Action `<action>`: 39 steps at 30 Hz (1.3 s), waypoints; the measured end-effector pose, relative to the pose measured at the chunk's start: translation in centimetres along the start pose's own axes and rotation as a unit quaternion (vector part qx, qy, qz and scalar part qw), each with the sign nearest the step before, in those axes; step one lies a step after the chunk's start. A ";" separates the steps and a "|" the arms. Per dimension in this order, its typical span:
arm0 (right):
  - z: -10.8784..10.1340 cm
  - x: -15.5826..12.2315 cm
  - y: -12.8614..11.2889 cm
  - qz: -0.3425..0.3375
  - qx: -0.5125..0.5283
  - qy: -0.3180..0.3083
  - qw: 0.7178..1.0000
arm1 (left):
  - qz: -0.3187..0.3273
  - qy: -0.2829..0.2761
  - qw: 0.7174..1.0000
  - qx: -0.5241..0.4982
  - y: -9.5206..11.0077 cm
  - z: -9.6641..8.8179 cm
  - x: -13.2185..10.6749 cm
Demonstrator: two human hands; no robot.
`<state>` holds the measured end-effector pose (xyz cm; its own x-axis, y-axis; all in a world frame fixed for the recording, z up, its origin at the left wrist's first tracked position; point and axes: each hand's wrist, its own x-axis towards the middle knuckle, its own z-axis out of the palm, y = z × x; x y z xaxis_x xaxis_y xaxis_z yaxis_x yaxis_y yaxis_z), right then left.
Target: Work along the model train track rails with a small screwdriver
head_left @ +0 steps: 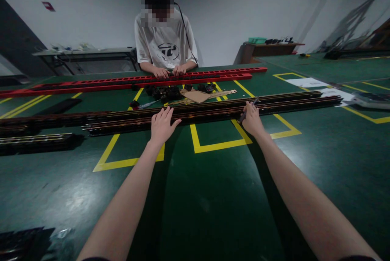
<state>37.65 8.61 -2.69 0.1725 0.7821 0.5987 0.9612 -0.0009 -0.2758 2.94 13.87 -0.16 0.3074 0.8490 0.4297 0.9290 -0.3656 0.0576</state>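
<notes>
A bundle of long dark strips with thin coppery edges runs across the green table in front of me. My left hand lies flat on its near side, fingers together and thumb spread out. Further right along the same strips, my right hand is closed around a slim dark tool. A thin end pokes out above the fingers; its exact kind is hidden by my grip.
Across the table a person has both hands at long red slotted rails. Between us lie black parts, a cardboard piece and a screwdriver. White papers lie right; more dark strips left.
</notes>
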 end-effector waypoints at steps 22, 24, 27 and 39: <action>-1.8 -2.2 -1.9 0.022 -0.001 -0.010 1.000 | -0.014 -0.032 0.999 0.008 0.2 -1.9 1.3; -1.9 -2.2 -2.0 0.023 -0.005 -0.012 1.000 | -0.021 -0.042 0.999 0.016 0.2 -2.0 1.9; -2.0 -2.2 -2.3 0.020 -0.013 -0.017 1.000 | -0.027 -0.042 0.998 0.024 0.0 -2.1 2.8; -2.0 -2.2 -2.5 0.032 -0.018 -0.006 0.999 | 0.022 -0.078 0.993 0.082 -1.2 -1.6 3.6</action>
<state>35.25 5.67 -1.82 0.2311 0.7868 0.5722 0.9557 -0.0733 -0.2852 2.57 16.77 2.81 0.3651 0.8872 0.2821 0.9309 -0.3477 -0.1117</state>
